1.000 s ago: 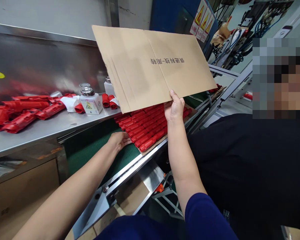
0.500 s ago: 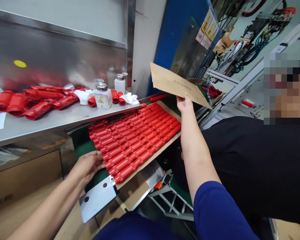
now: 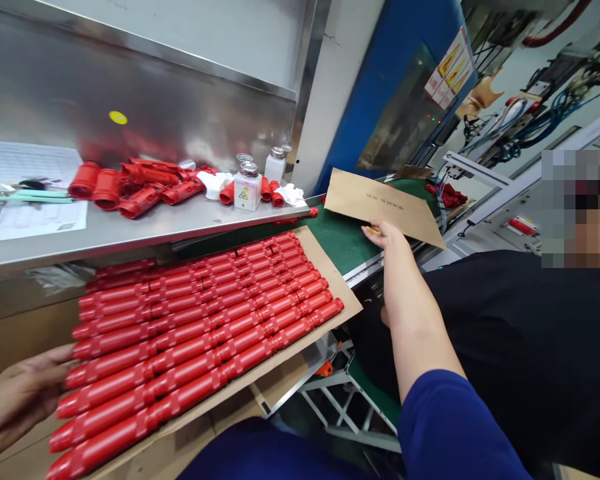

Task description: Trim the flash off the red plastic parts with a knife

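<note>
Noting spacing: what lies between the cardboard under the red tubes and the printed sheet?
Head view: green belt and its metal rail lie between the loaded cardboard under the red tubes and the printed cardboard sheet.

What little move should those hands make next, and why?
Perhaps the right hand should leave the printed cardboard on the green belt. It is at that cardboard's near edge, while the left hand alone is at the left end of the lower sheet, which bears rows of red tubes and shows no raised rim; a second hand might help keep it level.
</note>
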Demonstrator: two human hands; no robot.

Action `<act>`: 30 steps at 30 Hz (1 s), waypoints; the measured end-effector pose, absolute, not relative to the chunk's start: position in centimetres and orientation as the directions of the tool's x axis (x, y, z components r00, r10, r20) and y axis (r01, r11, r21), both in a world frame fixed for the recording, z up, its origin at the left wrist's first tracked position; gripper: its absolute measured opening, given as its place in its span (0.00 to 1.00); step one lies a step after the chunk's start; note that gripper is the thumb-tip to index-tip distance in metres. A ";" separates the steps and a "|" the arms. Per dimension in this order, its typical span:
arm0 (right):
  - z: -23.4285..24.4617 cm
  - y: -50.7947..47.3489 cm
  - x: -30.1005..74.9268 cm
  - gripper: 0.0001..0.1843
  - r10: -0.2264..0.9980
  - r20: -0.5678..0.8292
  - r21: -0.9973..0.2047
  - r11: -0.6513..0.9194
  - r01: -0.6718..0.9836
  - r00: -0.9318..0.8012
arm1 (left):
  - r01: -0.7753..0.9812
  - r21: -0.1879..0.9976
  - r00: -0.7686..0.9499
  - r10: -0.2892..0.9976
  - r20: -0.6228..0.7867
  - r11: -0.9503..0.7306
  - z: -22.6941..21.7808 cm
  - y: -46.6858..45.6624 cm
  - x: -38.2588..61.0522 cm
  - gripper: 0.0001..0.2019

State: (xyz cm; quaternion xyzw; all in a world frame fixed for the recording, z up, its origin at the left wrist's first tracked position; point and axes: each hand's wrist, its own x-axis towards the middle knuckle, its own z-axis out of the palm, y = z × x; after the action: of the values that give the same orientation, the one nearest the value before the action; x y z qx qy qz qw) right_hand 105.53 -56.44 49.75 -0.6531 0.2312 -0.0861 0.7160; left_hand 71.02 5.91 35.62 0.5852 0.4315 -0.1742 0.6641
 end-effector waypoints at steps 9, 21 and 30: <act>43.0 -49.1 98.4 0.19 -0.269 -0.359 -0.751 -0.485 -0.448 0.894 | 0.513 0.745 0.759 0.180 -0.626 0.427 35.6 5.4 69.2 0.38; 44.7 -46.3 96.4 0.16 -0.136 -0.364 -0.671 -0.648 -0.361 0.921 | 0.369 0.754 0.838 0.157 -0.523 0.544 34.1 5.5 68.9 0.31; 44.3 -43.1 91.1 0.25 -0.078 -0.308 -0.843 -0.439 -0.310 0.948 | 0.385 0.762 0.807 0.211 -0.552 0.521 34.7 9.6 64.7 0.29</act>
State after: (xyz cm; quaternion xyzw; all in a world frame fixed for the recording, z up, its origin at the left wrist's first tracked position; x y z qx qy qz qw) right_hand 91.12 -43.06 44.30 -0.8407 0.1153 0.1125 0.5170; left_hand 64.71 9.65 34.65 0.4866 0.3062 -0.0536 0.8164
